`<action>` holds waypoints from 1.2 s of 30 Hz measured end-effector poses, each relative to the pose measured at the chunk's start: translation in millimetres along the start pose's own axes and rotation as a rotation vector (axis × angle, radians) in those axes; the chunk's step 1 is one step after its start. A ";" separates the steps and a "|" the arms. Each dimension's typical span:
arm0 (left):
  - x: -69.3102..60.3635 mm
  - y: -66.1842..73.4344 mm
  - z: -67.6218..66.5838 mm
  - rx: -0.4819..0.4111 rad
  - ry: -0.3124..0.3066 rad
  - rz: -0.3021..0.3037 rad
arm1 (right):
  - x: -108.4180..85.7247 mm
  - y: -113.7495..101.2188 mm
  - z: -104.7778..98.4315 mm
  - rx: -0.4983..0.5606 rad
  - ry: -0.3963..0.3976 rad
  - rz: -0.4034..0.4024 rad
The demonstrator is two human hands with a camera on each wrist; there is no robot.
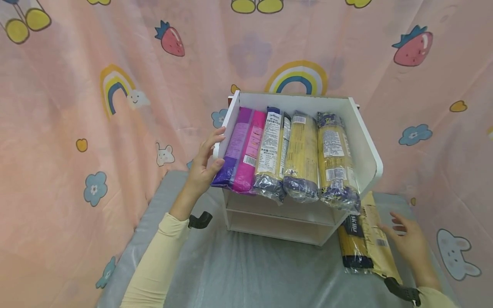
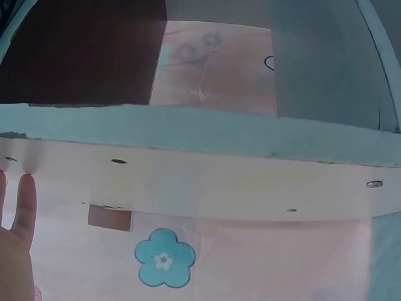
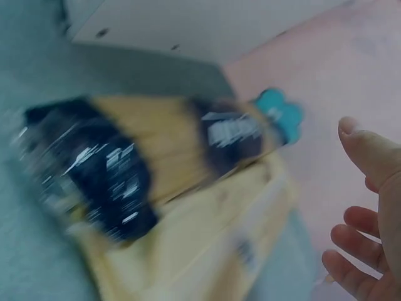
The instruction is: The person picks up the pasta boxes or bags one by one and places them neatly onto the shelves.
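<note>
My left hand rests against the outer left side of a white shelf unit, its fingers fairly straight. In the left wrist view, fingertips touch the side panel. On the top tier lie a purple-and-pink packet and several clear packs of yellow spaghetti, side by side. My right hand hovers with spread fingers beside a spaghetti pack with a dark label and a pale yellow packet on the grey surface. It holds nothing.
Below the top tier, the shelf unit has lower compartments. It stands on a grey cloth-covered surface. A pink curtain printed with rainbows and strawberries hangs behind and around it.
</note>
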State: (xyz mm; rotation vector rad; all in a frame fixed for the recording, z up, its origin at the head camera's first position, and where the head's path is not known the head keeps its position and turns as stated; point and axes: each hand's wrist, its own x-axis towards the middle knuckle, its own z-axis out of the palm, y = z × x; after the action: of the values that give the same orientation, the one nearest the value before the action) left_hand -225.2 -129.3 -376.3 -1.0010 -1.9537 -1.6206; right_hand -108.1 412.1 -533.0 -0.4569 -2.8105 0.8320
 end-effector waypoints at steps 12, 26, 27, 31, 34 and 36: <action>0.2 0.9 1.4 -0.007 -0.002 0.002 | -9.1 47.8 41.9 -0.093 -0.185 0.045; -0.4 -0.6 0.9 -0.004 0.010 -0.008 | -8.1 35.2 45.7 -0.141 -0.272 0.104; -0.4 -0.3 1.1 -0.004 0.009 -0.010 | -8.5 36.0 45.9 -0.143 -0.261 0.091; -0.6 0.4 1.3 -0.002 0.010 -0.016 | -8.8 38.5 43.4 -0.170 -0.237 0.016; -0.4 0.8 1.6 -0.010 0.012 -0.017 | -7.9 38.1 38.5 -0.220 -0.254 -0.027; -0.1 0.9 1.8 -0.015 0.011 -0.017 | -7.0 37.2 35.8 -0.245 -0.272 -0.030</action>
State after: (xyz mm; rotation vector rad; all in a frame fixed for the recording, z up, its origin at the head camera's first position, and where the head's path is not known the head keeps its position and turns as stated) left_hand -224.2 -127.5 -376.2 -0.9816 -1.9507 -1.6486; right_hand -101.5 421.5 -583.8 -0.3573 -3.1814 0.5840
